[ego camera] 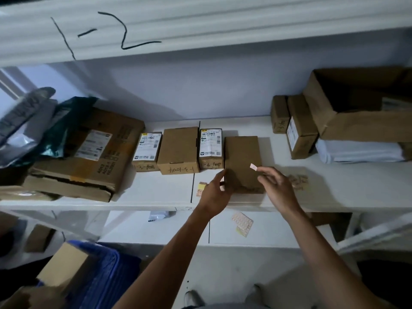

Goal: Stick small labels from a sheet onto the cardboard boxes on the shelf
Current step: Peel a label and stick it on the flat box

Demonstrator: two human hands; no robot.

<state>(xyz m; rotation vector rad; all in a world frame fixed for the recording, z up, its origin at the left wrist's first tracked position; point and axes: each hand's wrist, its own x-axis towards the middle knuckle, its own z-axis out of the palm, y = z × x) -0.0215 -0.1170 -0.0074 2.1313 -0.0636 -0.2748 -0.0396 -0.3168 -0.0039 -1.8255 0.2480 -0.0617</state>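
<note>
1. Head view: the right hand point(275, 182) is pinching a small pale rectangular label point(253, 166) between thumb and fingertip, holding it just over the right edge of the plain brown cardboard box point(243, 160).
2. The left hand point(217, 190) is gripping that box's lower-left corner, steadying it on the white shelf point(156, 190); the box's long axis is running away from the person.
3. The label is lying just left of the right hand, which is the nearer one.
4. The pale gridded label sheet point(242, 224) is lying on the shelf below.

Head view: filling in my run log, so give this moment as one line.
left hand: steadying plain box | right hand: pinching small label over box | label sheet: on lower shelf | label: not yet stuck
</note>
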